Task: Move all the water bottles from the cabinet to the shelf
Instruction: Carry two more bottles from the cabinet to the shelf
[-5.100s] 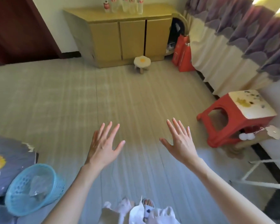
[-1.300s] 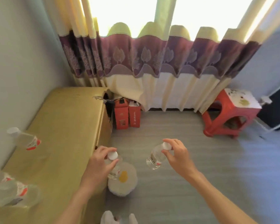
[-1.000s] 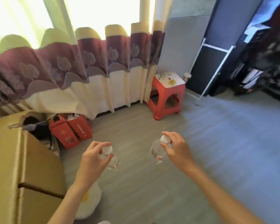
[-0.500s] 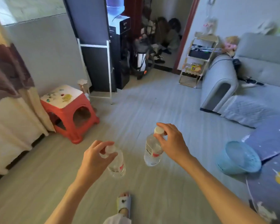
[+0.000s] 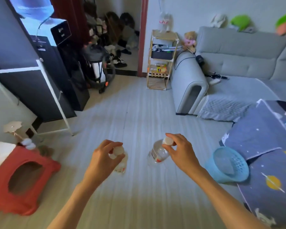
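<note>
Two clear water bottles hung over the open floor, one bottle [image 5: 120, 164] pinched at its white cap by the left hand [image 5: 104, 161], the other bottle [image 5: 156, 154] likewise by the right hand [image 5: 180, 152]. Both looked light, thin-walled and smooth; a cap pinch lets them swing, so the body offers surer hold. The wooden shelf [image 5: 162, 60] stood well ahead beside the grey sofa [image 5: 238, 60].

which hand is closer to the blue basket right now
Right. The right hand, pinching a bottle by its cap, is just left of the blue basket; the left hand is farther left, beyond the right hand.
</note>
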Demonstrator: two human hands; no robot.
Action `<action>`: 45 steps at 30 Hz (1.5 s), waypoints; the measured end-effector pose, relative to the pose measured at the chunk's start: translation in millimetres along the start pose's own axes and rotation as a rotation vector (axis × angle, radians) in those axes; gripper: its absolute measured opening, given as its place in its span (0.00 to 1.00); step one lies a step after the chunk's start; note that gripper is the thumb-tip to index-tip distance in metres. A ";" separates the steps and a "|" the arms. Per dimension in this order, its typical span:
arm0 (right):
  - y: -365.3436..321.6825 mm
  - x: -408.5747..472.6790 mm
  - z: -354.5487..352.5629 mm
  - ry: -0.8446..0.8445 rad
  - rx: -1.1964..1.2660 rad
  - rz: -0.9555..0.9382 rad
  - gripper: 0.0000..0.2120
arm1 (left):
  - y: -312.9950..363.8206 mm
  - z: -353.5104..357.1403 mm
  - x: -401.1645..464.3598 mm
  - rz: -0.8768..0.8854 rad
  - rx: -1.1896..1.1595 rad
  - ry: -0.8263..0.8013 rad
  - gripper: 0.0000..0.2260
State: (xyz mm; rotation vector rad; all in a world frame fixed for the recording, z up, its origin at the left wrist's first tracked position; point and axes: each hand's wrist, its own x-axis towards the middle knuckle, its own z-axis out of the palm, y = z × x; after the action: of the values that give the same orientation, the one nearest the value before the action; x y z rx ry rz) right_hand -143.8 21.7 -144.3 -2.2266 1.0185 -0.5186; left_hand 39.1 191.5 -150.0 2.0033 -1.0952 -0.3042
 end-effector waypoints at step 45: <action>183.9 1000.7 -44.1 0.224 -0.042 0.088 0.14 | -29.9 208.3 1051.5 0.127 0.054 -0.247 0.13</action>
State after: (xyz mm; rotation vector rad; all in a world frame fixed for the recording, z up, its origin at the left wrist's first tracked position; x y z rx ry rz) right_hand 358.0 -864.5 -148.0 -2.1842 1.2455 -0.7254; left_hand 567.5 -741.5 -135.5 1.9689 -1.3921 -0.4689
